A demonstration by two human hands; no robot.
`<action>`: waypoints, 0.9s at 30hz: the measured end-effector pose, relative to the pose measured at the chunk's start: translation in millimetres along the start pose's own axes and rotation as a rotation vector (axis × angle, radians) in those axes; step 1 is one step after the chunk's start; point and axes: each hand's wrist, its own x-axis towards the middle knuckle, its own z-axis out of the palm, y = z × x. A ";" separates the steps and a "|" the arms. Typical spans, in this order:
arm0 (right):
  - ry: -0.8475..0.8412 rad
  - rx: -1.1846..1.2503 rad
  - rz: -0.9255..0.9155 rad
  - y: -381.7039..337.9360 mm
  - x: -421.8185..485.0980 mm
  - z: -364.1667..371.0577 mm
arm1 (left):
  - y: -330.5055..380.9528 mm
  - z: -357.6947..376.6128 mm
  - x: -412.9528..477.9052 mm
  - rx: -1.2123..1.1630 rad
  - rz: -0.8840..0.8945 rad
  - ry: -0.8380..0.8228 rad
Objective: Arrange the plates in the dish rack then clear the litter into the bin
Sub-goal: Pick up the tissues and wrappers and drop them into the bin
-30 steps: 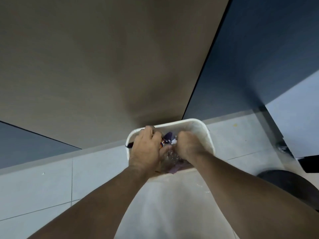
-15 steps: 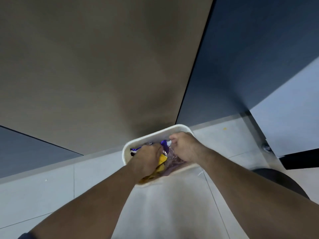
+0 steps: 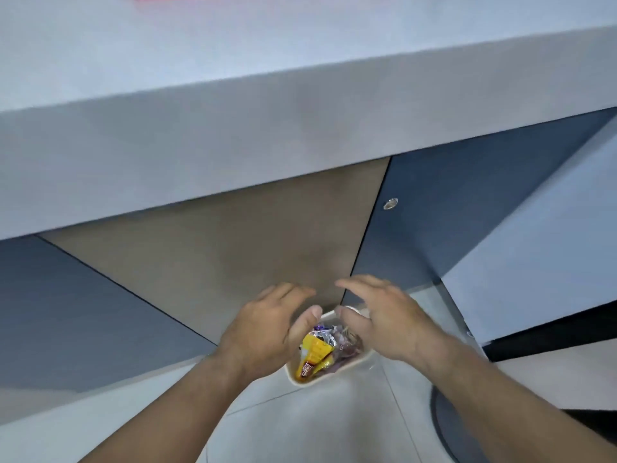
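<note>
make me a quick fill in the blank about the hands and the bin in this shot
1. The white bin stands on the tiled ____.
2. The left hand and the right hand hover above it, fingers spread, holding ____.
3. The wrapper in the bin nearest the left thumb is ____.

Missing words: floor; nothing; yellow

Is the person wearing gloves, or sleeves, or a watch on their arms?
No. The left hand and right hand are bare, with no gloves and no rings that I can see. The left forearm and right forearm show no sleeve, watch or bracelet.
</note>
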 end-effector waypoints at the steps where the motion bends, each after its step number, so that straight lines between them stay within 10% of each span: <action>1: 0.019 -0.005 -0.013 -14.4 -10.3 -21.6 | 9.5 -24.3 -4.9 0.000 0.016 0.015; 14: 0.254 -0.009 -0.123 -172.0 -84.6 -213.7 | 67.5 -263.9 -46.4 -0.022 0.117 0.229; 27: 0.316 -0.010 -0.188 -251.3 -57.0 -246.9 | 43.0 -350.8 -56.1 -0.007 0.053 0.302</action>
